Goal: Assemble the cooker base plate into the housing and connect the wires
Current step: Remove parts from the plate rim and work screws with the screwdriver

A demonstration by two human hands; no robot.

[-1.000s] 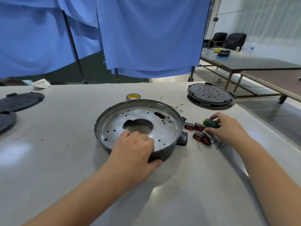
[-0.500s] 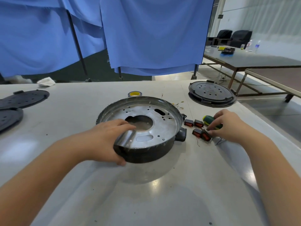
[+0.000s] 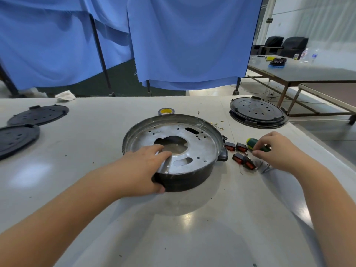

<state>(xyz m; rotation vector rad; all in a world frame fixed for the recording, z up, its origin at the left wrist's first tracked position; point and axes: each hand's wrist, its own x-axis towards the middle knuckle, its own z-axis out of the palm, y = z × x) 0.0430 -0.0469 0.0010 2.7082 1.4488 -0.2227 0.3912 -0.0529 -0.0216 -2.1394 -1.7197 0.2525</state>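
Observation:
The round dark cooker housing (image 3: 185, 180) sits mid-table with a silver metal base plate (image 3: 200, 147) inside it, holes and a large centre opening showing. My left hand (image 3: 142, 170) grips the housing's near-left rim, fingers over the plate's edge and thumb on the outer wall. To the right, my right hand (image 3: 277, 151) holds a green-handled screwdriver (image 3: 256, 144) lying on the table. Several small black-and-red switches (image 3: 239, 153) lie between housing and screwdriver. Thin wire bits (image 3: 217, 125) lie behind the housing.
Black perforated bottom covers: a stack (image 3: 258, 112) at the right rear, two (image 3: 38, 115) at the left edge. A yellow-cored tape roll (image 3: 166, 111) stands behind the housing. A crumpled cloth (image 3: 64, 95) lies far left. Blue curtains hang behind; other tables stand right.
My left hand moved from the housing's near-right rim to its near-left rim and gripped it. The housing has turned a little. My right hand stays on the screwdriver.

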